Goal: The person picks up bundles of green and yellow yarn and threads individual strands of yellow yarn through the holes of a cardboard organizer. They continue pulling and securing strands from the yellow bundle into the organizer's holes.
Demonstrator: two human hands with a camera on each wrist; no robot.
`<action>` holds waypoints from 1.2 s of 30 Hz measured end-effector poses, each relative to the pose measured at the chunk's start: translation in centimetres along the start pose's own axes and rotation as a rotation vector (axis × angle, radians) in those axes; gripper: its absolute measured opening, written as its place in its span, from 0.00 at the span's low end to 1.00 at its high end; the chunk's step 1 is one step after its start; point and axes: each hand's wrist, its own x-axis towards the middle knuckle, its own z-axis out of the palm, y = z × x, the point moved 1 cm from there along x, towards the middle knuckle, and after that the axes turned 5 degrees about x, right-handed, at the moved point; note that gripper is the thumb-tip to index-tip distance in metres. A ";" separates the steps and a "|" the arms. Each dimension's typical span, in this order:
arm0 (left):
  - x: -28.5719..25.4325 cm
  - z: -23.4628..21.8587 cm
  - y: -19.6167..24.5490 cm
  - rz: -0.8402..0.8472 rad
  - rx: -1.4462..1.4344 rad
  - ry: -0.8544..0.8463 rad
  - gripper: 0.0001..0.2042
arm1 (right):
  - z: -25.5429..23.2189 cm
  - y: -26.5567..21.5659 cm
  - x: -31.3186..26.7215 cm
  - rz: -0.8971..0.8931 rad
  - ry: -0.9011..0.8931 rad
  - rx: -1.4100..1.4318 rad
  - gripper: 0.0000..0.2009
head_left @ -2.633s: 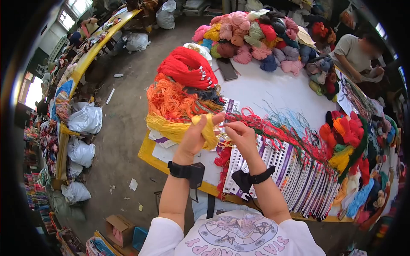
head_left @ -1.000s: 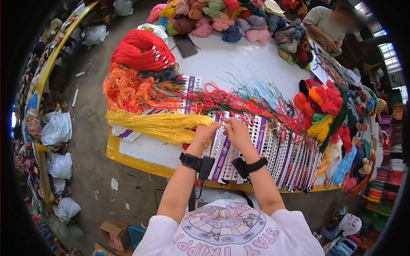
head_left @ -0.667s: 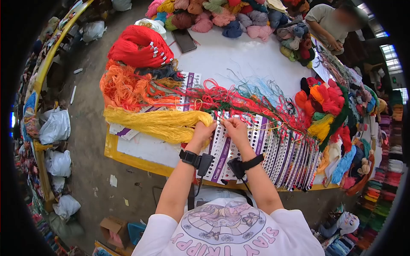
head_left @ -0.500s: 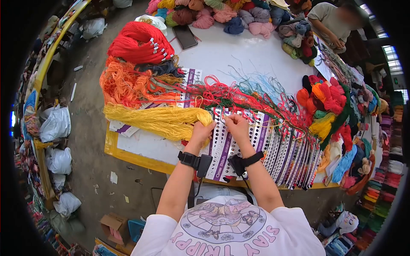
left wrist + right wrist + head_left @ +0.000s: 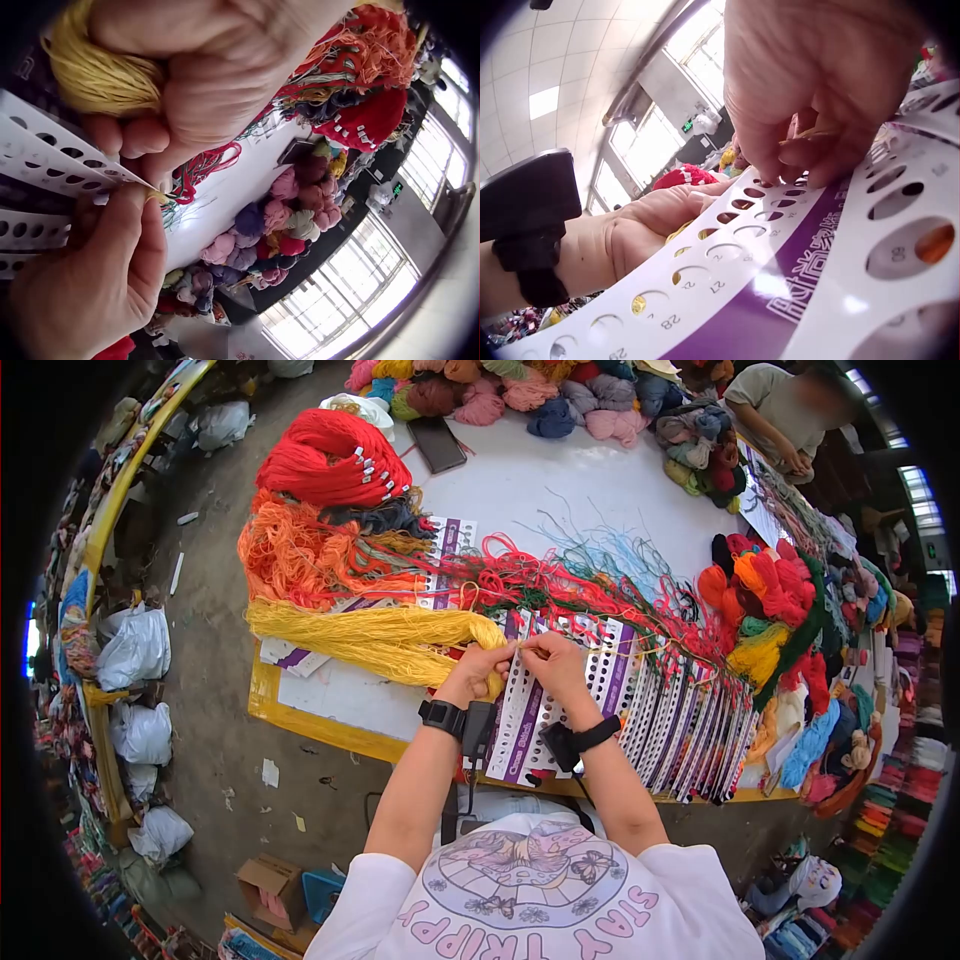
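Note:
My left hand [image 5: 470, 674] curls round the looped end of a yellow thread skein [image 5: 370, 635], whose strands lie leftward on the table. Its fingertips meet the upper end of a white and purple punched thread card [image 5: 515, 725]. Beside it, my right hand [image 5: 556, 663] pinches a bit of yellow thread [image 5: 157, 196] between thumb and forefinger at that card end. Both hands' fingertips nearly touch in the left wrist view. Numbered holes run along the thread card [image 5: 795, 292] in the right wrist view, where the right fingers [image 5: 802, 154] cover its far end.
More punched cards [image 5: 680, 730] lie fanned to the right, with red and green threads [image 5: 560, 585] trailing from their tops. Orange thread [image 5: 285, 555] and a red skein bundle [image 5: 335, 460] lie at left. A phone [image 5: 437, 444] and piled yarn [image 5: 590, 405] are farther back.
The left hand has lowered the yellow skein from a raised hold onto the table. Both hands have come down to the card's top end, and the fingertips have drawn close together.

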 end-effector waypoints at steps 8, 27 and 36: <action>-0.6 1.4 0.3 -0.033 -0.121 0.062 0.06 | -0.3 -0.3 0.1 0.067 -0.004 0.027 0.06; -2.9 -1.8 2.8 0.091 -0.348 -0.082 0.05 | 0.2 -0.2 0.0 -0.067 0.022 -0.242 0.04; -2.2 2.2 1.4 0.576 0.643 -0.052 0.11 | -0.1 -1.7 0.9 0.106 0.030 0.000 0.16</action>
